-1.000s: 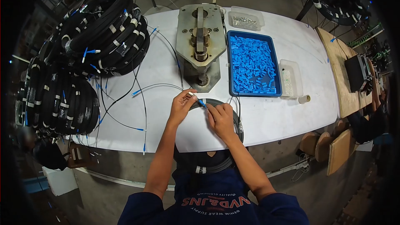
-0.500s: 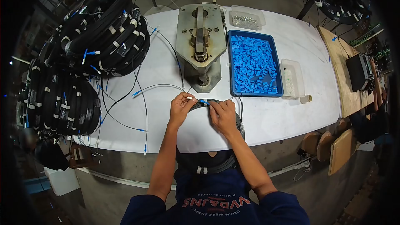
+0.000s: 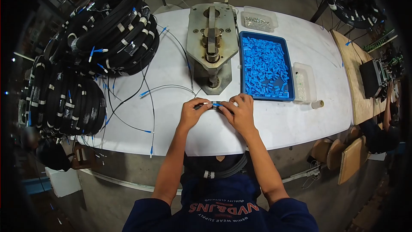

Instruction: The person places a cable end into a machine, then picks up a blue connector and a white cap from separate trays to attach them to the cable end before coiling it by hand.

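Just in front of the metal press point(image 3: 211, 51), my two hands meet over a black cable coil. Between my fingertips is a small blue connector point(image 3: 217, 105) with a white tip at its left end. My left hand point(image 3: 193, 112) is closed, with thumb and forefinger pinching near that tip. My right hand point(image 3: 241, 115) pinches the connector's right side; its fingers are curled and partly hide it. The lower part of the black cable coil point(image 3: 225, 174), wrapped with white tape, shows below the table edge by my lap.
A blue tray point(image 3: 293, 90) of small blue parts stands right of the press, beside clear plastic boxes point(image 3: 305, 71) and a small roll point(image 3: 317, 104). Stacked cable coils point(image 3: 116, 34) fill the left side, their loose ends trailing across the white table point(image 3: 274, 124). At far right, another person's arm point(image 3: 387, 107) shows.
My right hand has shifted slightly right and its fingers are more curled over the connector. My left hand stays pinched near the tip. The whole view has moved slightly.
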The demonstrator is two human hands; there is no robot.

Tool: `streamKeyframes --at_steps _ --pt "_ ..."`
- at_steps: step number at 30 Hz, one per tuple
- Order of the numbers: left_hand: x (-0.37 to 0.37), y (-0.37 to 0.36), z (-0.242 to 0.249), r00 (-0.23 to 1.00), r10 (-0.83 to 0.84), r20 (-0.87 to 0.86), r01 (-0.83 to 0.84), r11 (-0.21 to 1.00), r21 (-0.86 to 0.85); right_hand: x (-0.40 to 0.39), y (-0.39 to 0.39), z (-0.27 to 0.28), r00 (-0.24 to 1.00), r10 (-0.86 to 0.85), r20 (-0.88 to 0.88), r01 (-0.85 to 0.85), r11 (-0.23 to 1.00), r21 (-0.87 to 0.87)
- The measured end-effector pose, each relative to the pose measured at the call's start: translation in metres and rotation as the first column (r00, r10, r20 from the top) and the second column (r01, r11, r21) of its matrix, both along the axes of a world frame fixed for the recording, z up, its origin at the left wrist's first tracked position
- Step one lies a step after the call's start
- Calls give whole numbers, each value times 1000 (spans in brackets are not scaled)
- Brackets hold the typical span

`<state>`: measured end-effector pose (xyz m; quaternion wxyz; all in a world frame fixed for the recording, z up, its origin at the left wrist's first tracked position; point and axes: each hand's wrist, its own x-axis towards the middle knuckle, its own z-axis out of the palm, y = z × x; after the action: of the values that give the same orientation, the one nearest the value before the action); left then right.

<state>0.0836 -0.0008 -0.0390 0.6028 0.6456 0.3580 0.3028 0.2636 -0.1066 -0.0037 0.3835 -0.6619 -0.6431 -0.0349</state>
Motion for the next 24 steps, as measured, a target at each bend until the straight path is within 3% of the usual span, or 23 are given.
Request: streamKeyframes --at_steps 8,10,13,20,24 --pt "-3 2 -8 1000 16 5 -16 999 -48 2 1 -6 998 -24 -49 25 999 22" --pt "-4 3 -11 984 47 171 -15 983 -182 7 1 -7 987 18 -161 -18 1000 3" --pt "-4 5 -9 976 49 211 0 974 -226 11 0 -8 988 -17 -155 14 1000 -21" --pt "-1 6 -9 987 47 153 -18 982 -189 7 -2 -23 983 -58 -174 40 993 -110" --pt "-2 5 -11 990 48 130 -26 985 -168 1 1 -27 987 -154 -44 154 988 -9"
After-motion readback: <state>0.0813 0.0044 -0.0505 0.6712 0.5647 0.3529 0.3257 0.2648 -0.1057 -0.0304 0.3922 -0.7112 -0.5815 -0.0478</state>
